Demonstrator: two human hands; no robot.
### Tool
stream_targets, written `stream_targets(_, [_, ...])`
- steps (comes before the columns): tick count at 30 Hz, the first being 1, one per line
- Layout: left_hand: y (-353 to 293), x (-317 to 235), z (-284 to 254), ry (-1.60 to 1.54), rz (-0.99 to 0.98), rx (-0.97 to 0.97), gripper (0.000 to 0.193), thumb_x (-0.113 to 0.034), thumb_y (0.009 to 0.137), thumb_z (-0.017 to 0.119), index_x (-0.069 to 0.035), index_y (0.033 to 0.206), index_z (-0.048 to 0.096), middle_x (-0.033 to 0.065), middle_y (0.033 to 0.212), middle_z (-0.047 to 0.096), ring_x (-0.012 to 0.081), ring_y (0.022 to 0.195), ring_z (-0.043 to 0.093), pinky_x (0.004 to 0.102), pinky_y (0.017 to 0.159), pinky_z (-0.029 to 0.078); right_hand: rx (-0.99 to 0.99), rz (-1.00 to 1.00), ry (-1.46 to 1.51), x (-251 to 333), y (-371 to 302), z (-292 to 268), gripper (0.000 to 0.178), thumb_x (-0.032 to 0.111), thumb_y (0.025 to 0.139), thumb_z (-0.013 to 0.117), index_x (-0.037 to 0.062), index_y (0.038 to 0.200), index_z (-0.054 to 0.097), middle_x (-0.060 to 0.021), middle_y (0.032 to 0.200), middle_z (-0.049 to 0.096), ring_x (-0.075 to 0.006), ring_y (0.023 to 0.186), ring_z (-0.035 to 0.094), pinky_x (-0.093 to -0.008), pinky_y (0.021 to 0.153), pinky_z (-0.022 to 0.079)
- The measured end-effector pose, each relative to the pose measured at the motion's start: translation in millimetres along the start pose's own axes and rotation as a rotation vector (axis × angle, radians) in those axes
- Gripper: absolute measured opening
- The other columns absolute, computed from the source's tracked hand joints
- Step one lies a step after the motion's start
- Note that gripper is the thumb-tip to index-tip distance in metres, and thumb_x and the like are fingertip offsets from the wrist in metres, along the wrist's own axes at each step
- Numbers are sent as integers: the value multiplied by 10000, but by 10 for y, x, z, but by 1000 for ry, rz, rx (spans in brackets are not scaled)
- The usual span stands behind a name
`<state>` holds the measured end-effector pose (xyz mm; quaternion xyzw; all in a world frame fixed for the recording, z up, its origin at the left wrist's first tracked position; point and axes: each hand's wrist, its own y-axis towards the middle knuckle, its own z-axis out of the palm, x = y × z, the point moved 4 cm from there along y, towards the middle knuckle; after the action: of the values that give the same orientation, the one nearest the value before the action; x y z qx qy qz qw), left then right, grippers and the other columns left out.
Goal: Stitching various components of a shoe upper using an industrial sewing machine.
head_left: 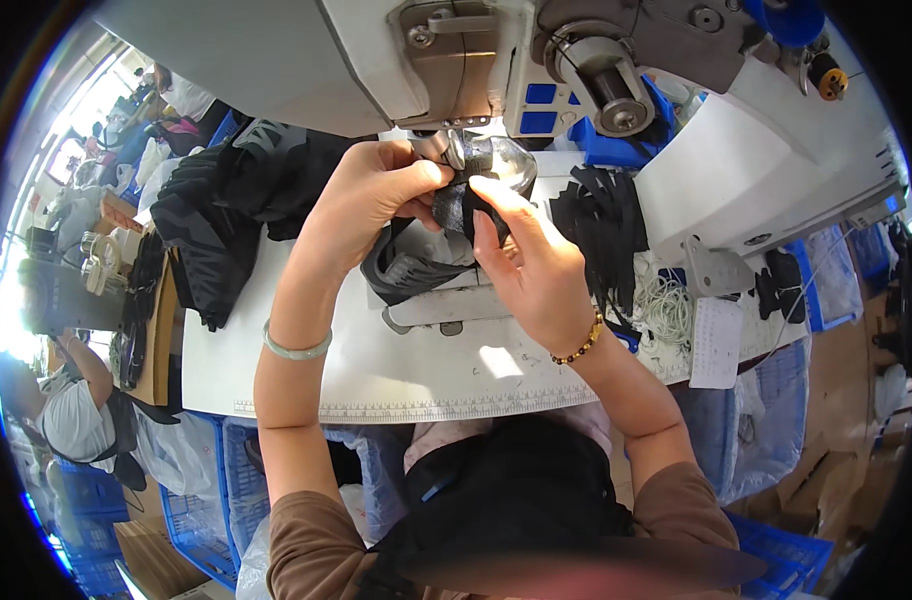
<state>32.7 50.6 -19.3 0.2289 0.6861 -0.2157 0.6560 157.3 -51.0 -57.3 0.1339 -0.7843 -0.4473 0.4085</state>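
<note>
Under the head of a white sewing machine, a dark fabric strip runs up to the presser area. My left hand pinches its left side, thumb and forefinger close beside the round metal part by the needle. From the right, my right hand grips the same strip between bent fingers and thumb. Just below my hands, a curved black band with grey print hangs over the machine's arm. The needle and the exact fingertip contact are hidden by my fingers and the fabric.
Black printed fabric pieces are heaped left on the white table. To the right lie black strips, tangled pale cord and a paper slip. Blue crates stand below. Another person sits far left.
</note>
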Motion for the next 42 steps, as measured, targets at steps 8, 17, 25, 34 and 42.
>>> stream_targets(8, [-10,22,-9,-66,-2,-2,180,-84,807,605,94,830,604,94,759,600,122,639,586,227,560,513,33,12,-60,12,-1,15,317,30,790,623,81,1098,573,-121,746,590,-242,558,596,-301,505,490])
stream_targets(17, [15,28,-27,-30,4,14,165,-71,805,607,93,815,594,88,743,596,122,624,587,225,562,515,-9,-22,-53,-9,4,13,318,26,780,629,85,1088,578,-116,734,591,-245,546,597,-296,495,489])
stream_targets(25, [40,23,-30,-93,-23,35,155,-58,799,609,93,829,600,91,759,598,123,639,597,215,544,527,83,-23,-182,68,55,-38,330,66,787,617,110,1109,560,-81,645,534,-240,485,558,-315,437,465])
stream_targets(34, [43,21,-57,-132,-11,53,137,-43,805,602,87,846,592,96,767,600,124,636,603,220,563,544,86,4,-175,86,60,-9,318,6,805,622,48,1116,568,-104,823,627,-102,455,496,-241,452,420])
stream_targets(42, [129,147,-115,-181,19,28,171,-65,827,617,12,691,546,79,721,581,112,599,595,216,530,533,88,285,221,-49,24,2,328,12,812,625,29,1102,472,-77,699,574,-118,514,560,-226,479,439])
